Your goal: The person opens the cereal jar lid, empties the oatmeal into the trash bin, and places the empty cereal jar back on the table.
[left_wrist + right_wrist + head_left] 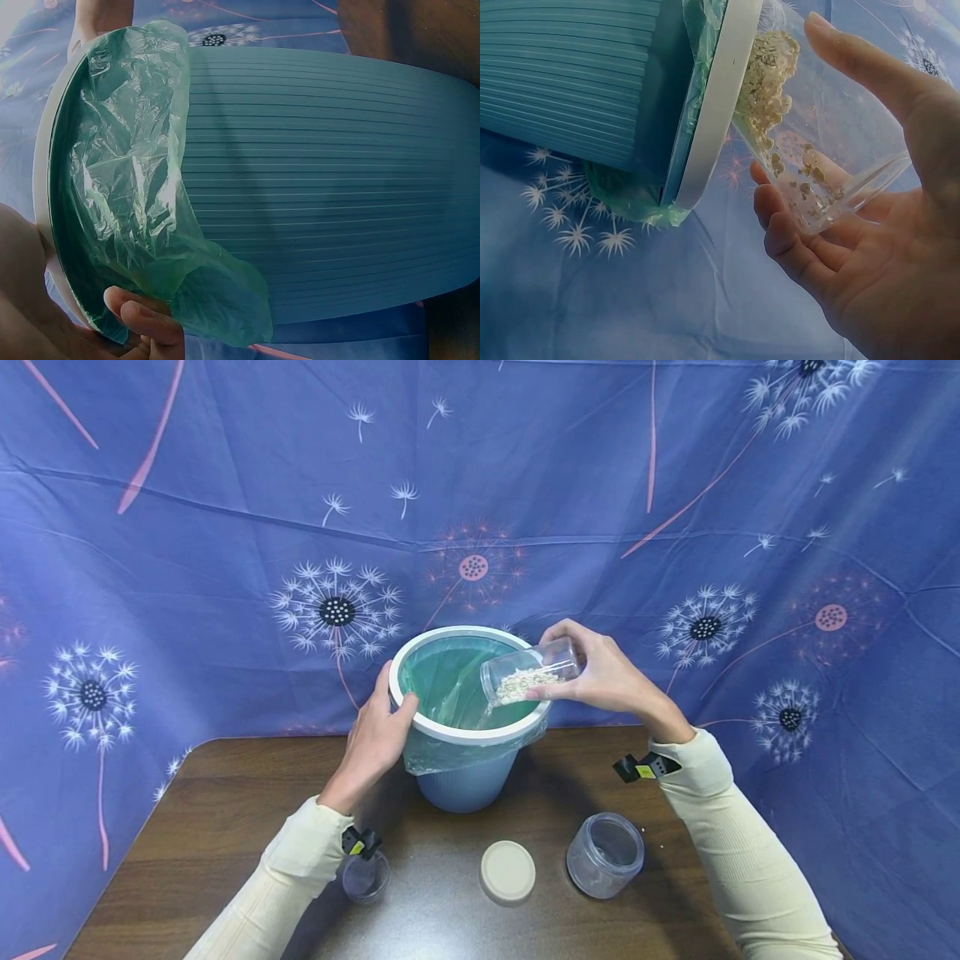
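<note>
Closest to cam: small clear plastic cup (365, 877) by the left sleeve, round beige lid (507, 871) in the middle, empty clear plastic jar (604, 854) on the right, all on the dark brown wooden table (195, 835). Behind them sits the blue ribbed plastic bin w/ white rim (465, 777) and green plastic bag liner (450, 685). Left hand (377, 739) grips the bin's left rim, thumb hooked over the edge, fingers (142, 315) curled on the liner outside. Right hand (607, 677) holds a clear plastic jar w/ pale oat-like flakes (528, 672), fingers wrapped round it, tilted mouth-down over the bin's right rim. Flakes (769, 82) are piled at the mouth, right at the rim.
</note>
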The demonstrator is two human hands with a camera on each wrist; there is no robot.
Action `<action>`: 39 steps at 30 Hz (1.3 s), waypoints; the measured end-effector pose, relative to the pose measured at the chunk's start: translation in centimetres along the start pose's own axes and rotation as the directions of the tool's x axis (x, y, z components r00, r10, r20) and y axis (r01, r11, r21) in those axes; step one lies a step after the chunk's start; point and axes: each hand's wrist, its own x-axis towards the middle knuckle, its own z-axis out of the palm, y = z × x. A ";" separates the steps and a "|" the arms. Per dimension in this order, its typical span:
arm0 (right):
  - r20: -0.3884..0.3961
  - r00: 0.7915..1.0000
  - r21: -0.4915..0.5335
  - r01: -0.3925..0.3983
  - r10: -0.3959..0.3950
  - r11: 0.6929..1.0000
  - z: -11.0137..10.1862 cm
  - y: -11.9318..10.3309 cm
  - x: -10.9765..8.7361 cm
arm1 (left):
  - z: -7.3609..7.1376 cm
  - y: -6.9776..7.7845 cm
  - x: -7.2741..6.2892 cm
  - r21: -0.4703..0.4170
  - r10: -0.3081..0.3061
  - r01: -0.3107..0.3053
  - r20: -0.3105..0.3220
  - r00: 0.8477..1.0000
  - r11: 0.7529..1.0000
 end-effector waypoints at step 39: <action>0.016 1.000 0.001 -0.005 0.005 1.000 -0.2 -0.4 0.0 | 0.0 0.0 0.1 -0.002 -0.002 0.002 0.006 1.000 1.000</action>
